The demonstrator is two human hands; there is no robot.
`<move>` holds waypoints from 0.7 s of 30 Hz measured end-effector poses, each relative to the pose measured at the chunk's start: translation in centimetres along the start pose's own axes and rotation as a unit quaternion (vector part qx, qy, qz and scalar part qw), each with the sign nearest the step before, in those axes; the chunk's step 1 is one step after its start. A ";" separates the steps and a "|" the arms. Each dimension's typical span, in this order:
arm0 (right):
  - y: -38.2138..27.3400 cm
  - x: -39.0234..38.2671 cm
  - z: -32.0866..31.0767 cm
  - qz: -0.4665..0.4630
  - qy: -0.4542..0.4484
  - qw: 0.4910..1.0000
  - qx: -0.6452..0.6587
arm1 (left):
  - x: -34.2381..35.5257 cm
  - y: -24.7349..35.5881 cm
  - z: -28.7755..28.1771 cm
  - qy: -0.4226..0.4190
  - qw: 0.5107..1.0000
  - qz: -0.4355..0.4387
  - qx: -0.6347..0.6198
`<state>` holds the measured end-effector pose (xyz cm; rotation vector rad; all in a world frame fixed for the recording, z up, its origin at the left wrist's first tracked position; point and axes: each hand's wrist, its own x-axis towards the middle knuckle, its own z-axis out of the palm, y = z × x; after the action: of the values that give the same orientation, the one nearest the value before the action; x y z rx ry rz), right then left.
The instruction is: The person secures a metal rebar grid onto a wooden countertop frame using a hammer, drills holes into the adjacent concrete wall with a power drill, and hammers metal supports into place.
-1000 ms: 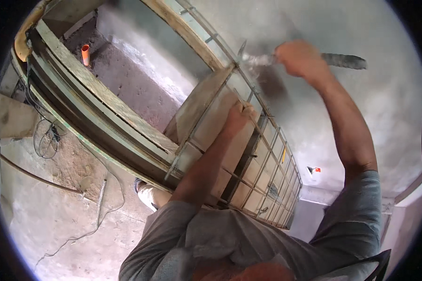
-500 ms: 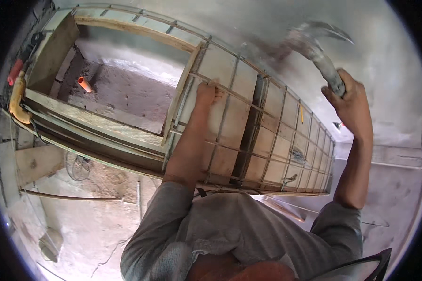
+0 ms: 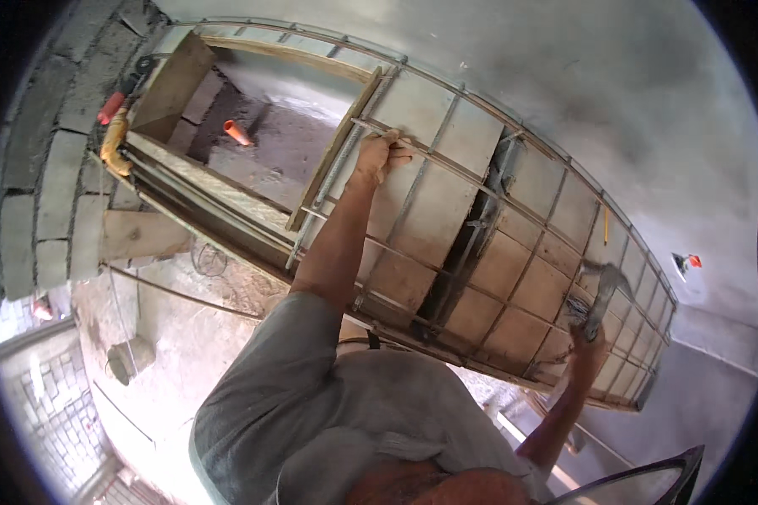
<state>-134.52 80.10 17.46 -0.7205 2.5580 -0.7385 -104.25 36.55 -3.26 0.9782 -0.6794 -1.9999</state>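
A hammer [image 3: 600,311] is being gripped by the right hand [image 3: 585,352], over the right part of a steel grid [image 3: 461,89]; a long rod [image 3: 448,168], slanting from upper left to lower right, is being touched near its upper end by the nearer left hand [image 3: 379,153], beside a wooden frame [image 3: 335,151]; whether its fingers are closing around the rod cannot be told; the 2 hands are being held well apart.

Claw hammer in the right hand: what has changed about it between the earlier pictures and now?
The right hand has brought the raised claw hammer down over the right part of the rebar grid, without letting go. The left hand stays at the grid; the orange pipe is unmoved.
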 end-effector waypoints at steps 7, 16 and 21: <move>12.4 -5.8 1.2 0.024 -0.044 0.983 0.177 | 1.8 -2.1 0.2 0.034 0.998 0.005 0.052; 16.1 -11.4 1.4 0.157 -0.174 0.939 0.252 | 2.0 -2.7 -0.2 0.118 0.991 0.017 0.056; 16.3 -11.5 0.4 0.151 -0.190 0.934 0.264 | 1.6 -3.0 -0.6 0.110 0.991 0.078 0.019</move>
<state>-131.13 98.36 10.22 -0.2516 1.9285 -1.0054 -105.59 36.81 -6.41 1.1142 -0.6528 -1.7193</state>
